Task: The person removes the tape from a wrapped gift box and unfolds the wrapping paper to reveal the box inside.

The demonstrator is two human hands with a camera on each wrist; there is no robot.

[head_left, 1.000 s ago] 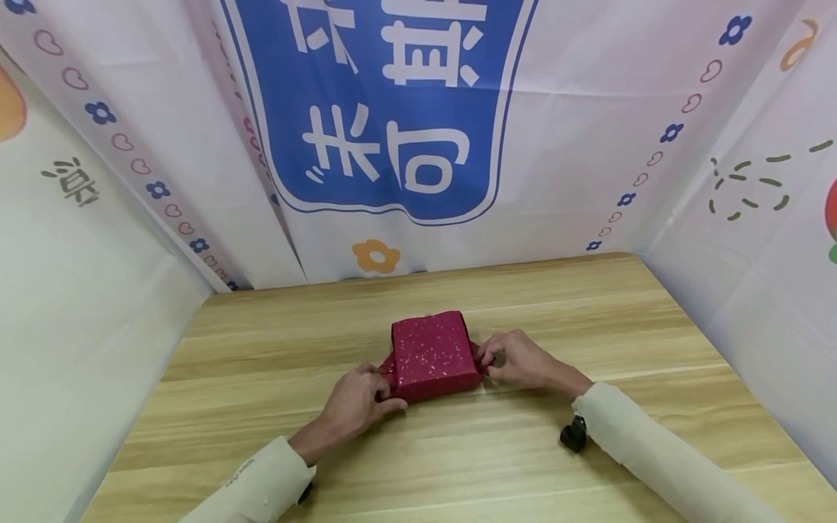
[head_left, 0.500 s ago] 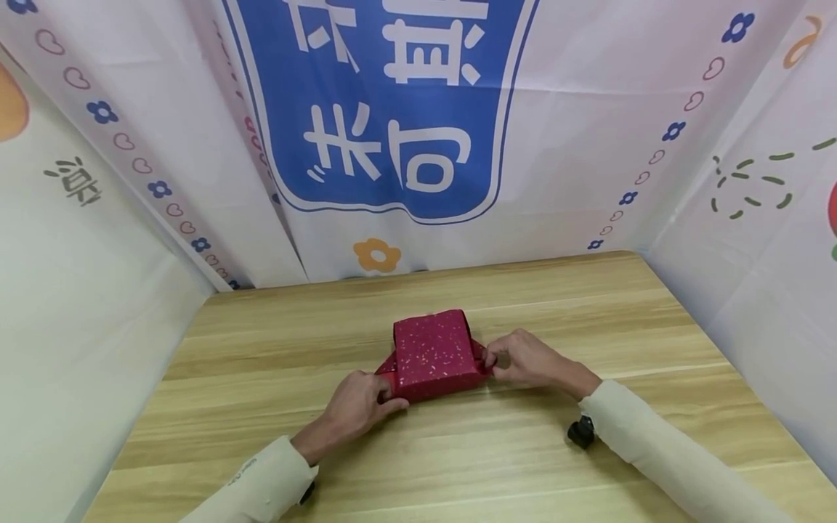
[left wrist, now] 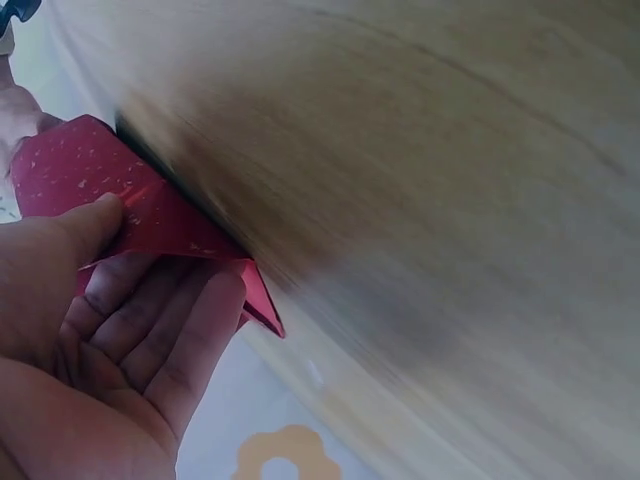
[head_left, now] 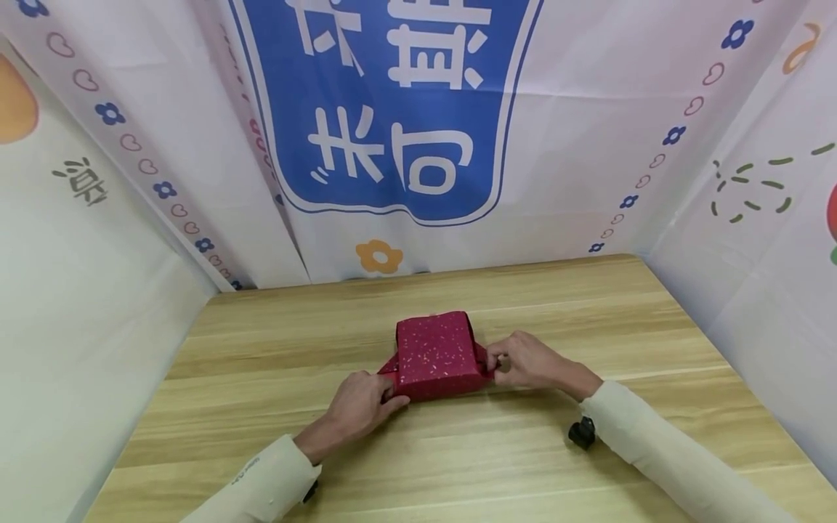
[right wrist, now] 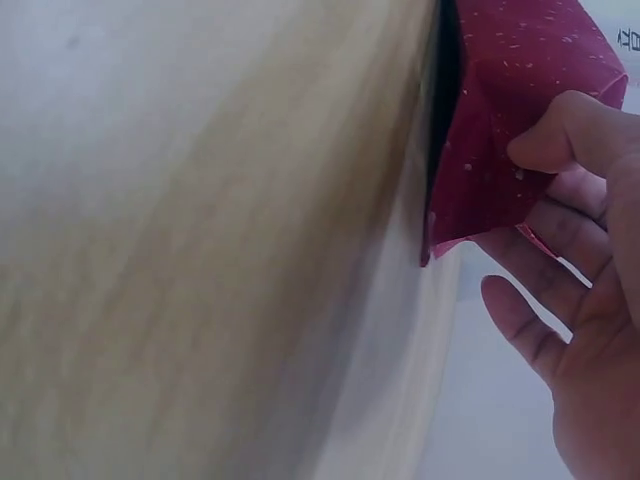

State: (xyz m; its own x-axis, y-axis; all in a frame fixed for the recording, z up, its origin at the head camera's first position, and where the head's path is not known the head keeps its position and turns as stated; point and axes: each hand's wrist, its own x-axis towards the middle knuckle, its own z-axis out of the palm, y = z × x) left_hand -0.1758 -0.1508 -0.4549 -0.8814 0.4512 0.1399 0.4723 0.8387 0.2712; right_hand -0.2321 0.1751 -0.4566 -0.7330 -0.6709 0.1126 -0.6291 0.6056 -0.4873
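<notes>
A box-shaped parcel in dark red, gold-flecked wrapping paper (head_left: 434,350) lies on the table. Pointed paper flaps stick out at both its ends. My left hand (head_left: 356,404) is at the left end, its thumb on the paper and its fingers tucked at the flap; the left wrist view shows the thumb pressing the folded paper (left wrist: 150,220) against the fingers behind. At the opposite end my right hand (head_left: 526,361) pinches the other flap. From the right wrist, its thumb lies on the creased red paper (right wrist: 495,150), with some fingers behind. What is inside the paper is hidden.
The pale wood-grain table (head_left: 458,465) ends at a printed white cloth (head_left: 556,167) hanging behind. More cloth (head_left: 85,312) encloses the left and right sides. A small black device (head_left: 581,433) sits under the right sleeve.
Both end flaps stand out a little farther from the parcel than a second ago. My right hand has shifted slightly to the right; the left has hardly moved.
</notes>
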